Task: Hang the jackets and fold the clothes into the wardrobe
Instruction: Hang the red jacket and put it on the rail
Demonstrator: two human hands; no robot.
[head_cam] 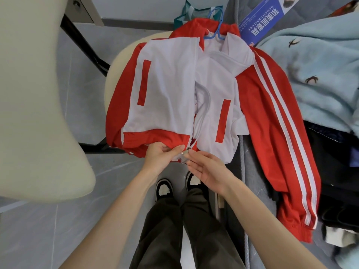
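Note:
A red and white track jacket (167, 90) lies front-up across a round cream stool and the bed edge, with a blue hanger (216, 26) in its collar. The zip is open along most of its length. My left hand (161, 158) grips the red hem just left of the zip's bottom end. My right hand (206, 169) pinches the small metal zip slider (185, 152) at the hem. The jacket's right sleeve (281, 133), red with white stripes, trails down over the bed.
A light blue fleece garment (320, 74) and dark clothes (334, 171) lie on the grey bed at the right. A cream chair back (35, 113) fills the left. A teal bag (192, 12) and a blue leaflet (260, 18) lie beyond the jacket. My feet stand on grey floor tiles.

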